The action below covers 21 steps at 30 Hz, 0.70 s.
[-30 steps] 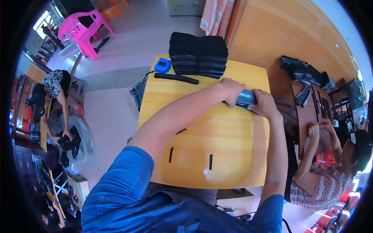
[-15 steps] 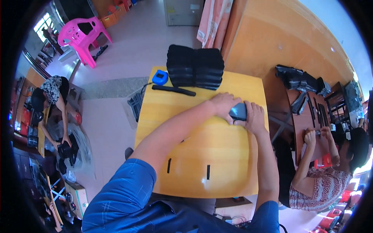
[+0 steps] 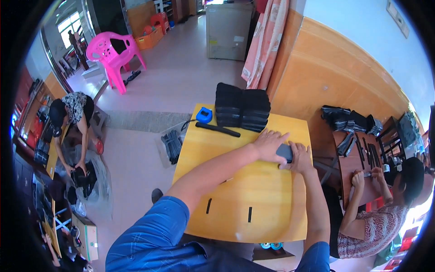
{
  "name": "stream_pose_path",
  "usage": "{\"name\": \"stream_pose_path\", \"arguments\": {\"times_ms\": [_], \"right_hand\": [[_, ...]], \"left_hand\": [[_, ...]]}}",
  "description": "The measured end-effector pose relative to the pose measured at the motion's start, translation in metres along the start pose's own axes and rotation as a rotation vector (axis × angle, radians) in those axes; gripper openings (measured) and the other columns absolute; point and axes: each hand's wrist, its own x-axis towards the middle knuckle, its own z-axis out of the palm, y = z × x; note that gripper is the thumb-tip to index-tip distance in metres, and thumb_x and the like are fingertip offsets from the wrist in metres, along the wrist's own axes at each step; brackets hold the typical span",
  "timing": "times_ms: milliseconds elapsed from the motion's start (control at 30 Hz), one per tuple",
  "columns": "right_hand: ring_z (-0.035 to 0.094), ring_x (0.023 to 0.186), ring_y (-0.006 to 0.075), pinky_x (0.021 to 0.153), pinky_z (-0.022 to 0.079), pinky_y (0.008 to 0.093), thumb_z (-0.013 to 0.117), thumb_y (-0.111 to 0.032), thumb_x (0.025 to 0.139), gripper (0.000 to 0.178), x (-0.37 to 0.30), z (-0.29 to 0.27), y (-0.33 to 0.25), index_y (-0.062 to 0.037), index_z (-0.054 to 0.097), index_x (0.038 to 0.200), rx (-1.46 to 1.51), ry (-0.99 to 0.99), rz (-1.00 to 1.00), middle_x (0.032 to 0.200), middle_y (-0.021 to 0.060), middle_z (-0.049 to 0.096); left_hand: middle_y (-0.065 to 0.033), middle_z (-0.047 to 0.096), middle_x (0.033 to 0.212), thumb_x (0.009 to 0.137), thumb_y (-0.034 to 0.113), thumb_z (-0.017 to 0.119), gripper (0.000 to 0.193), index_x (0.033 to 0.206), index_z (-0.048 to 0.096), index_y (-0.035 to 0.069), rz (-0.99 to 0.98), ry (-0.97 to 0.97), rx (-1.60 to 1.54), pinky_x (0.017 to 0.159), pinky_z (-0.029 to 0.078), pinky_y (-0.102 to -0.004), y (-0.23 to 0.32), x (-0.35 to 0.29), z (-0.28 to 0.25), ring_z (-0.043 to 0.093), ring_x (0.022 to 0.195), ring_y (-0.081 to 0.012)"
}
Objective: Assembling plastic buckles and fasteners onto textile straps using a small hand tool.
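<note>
My left hand [image 3: 270,145] lies flat on the yellow wooden table [image 3: 253,190], its fingers over the left side of a small dark grey flat piece [image 3: 285,151]. My right hand [image 3: 300,157] grips the same piece from its right side. Both hands press it against the tabletop near the table's right edge. Just beyond my hands stands a stack of black folded pieces [image 3: 242,107] at the table's far edge.
A blue tape measure [image 3: 204,114] and a long black bar [image 3: 217,129] lie at the table's far left. A person [image 3: 380,213] sits at a brown table to the right. Another person [image 3: 72,118] bends over bags on the floor at left. A pink chair [image 3: 111,52] stands beyond.
The view has tilted so the table sits lower in the picture. My hands stay together on the dark piece and have slid slightly nearer along the table's right side.
</note>
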Motion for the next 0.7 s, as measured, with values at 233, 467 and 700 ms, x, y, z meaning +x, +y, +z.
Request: {"name": "stream_pose_path", "arguments": {"times_ms": [233,467,700], "right_hand": [[0.036,0.152,0.0397,0.123,0.02,0.0691,0.099,-0.054,0.051,0.141,-0.006,-0.045,-0.009,-0.0115,0.027,0.165,0.171,0.258,-0.026,0.16,0.0193,0.042],[0.035,0.152,0.0421,0.125,0.022,0.0631,0.097,-0.044,0.064,0.123,-0.026,-0.051,-0.045,-0.0092,0.033,0.163,0.299,0.447,-0.091,0.161,0.0219,0.042],[0.046,0.145,0.0417,0.12,0.035,0.0521,0.085,-0.027,0.085,0.081,-0.06,-0.027,-0.106,-0.0051,0.047,0.153,0.505,0.473,-0.209,0.151,0.0241,0.053]], "left_hand": [[-0.0154,0.069,0.12,0.088,0.017,0.071,0.037,0.122,0.067,0.004,-0.097,0.406,-0.058,0.098,0.052,-0.0485,-0.053,-0.092,-0.053,0.063,0.114,-0.0377],[-0.0173,0.066,0.128,0.09,0.01,0.065,0.034,0.123,0.066,0.001,-0.292,0.394,0.242,0.105,0.049,-0.0495,-0.131,-0.141,-0.046,0.06,0.123,-0.0376],[-0.0148,0.067,0.113,0.087,0.005,0.062,0.031,0.117,0.07,0.006,-0.345,0.209,0.421,0.096,0.049,-0.0519,-0.161,-0.154,-0.015,0.063,0.113,-0.0357]]}}
